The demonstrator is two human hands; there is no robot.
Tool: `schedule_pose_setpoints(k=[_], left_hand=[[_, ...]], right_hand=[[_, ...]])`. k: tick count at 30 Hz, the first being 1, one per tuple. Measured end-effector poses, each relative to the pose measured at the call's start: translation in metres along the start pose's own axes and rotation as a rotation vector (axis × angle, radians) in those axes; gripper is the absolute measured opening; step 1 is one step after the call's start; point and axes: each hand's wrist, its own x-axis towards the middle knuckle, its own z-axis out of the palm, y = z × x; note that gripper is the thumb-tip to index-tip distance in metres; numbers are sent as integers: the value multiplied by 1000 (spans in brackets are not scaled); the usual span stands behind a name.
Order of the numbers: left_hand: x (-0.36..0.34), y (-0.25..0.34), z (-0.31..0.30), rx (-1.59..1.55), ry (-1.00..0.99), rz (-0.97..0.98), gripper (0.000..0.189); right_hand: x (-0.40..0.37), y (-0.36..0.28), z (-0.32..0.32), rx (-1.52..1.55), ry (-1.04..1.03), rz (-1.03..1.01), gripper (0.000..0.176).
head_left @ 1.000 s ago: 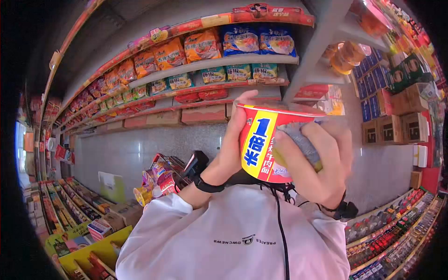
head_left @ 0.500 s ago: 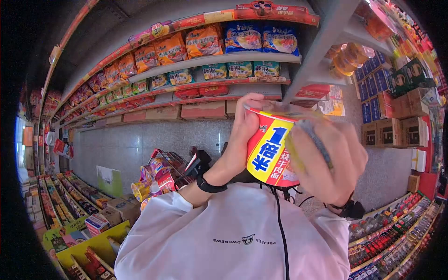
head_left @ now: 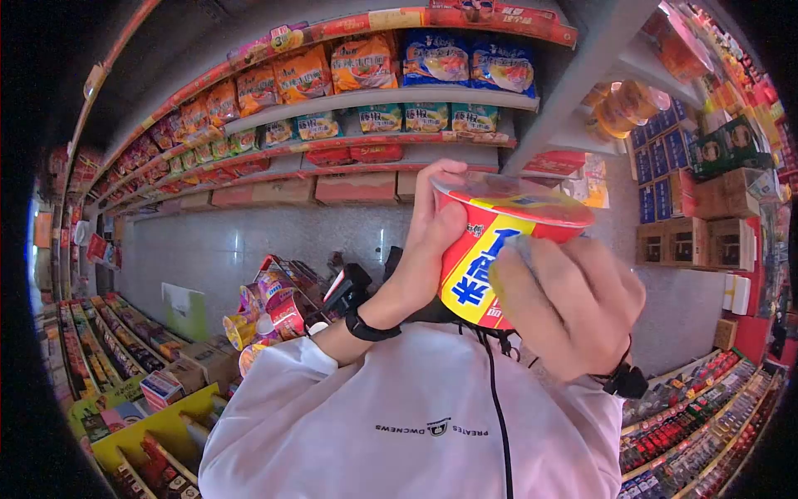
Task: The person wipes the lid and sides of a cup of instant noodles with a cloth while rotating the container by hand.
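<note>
In front of my chest is a red and yellow instant noodle cup (head_left: 478,274), tilted with its lid facing up and away. My left hand (head_left: 432,229) is closed around the cup's left side, thumb on the wall and fingers near the rim. My right hand (head_left: 573,299) is closed at the cup's right front, against the printed label. Between its fingers and the cup shows a bit of a grey and yellowish cloth (head_left: 517,254), mostly hidden by the hand. Black bands are on both wrists.
Behind the cup, a long shelf (head_left: 332,158) holds bagged noodles. A shopping cart (head_left: 287,279) with several noodle cups stands at left. Stacked cartons (head_left: 698,241) are at right. Low racks of goods (head_left: 698,407) flank me on both sides.
The cup has tipped, so more of its lid shows. My right hand, blurred before, has moved down and left across the label with the cloth.
</note>
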Motion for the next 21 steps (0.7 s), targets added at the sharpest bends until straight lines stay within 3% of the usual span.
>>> schedule_pose_setpoints(k=[3,4,9,10,11,13,19,21], left_hand=[[0,-4,1,2,-36,1,58],[-1,-3,3,22,-22,-3,59],[-1,-13,-6,120,-47,71,59],[-2,-8,-12,315,-64,56,59],[-2,-8,-10,312,-69,53,59],[-2,-2,-2,29,57,-5,59],[-4,5,0,-18,-5,7,71],[-3,7,4,-86,-41,-7,76]], right_hand=[[4,9,3,-78,72,-39,37],[10,2,-10,-56,-102,42,39],[16,0,-3,-75,-136,5,45],[16,-1,-1,-80,-141,11,45],[17,-1,0,-86,-147,16,45],[18,1,-1,-82,-145,12,45],[13,8,-8,22,-65,87,50],[9,15,-7,21,37,-2,52]])
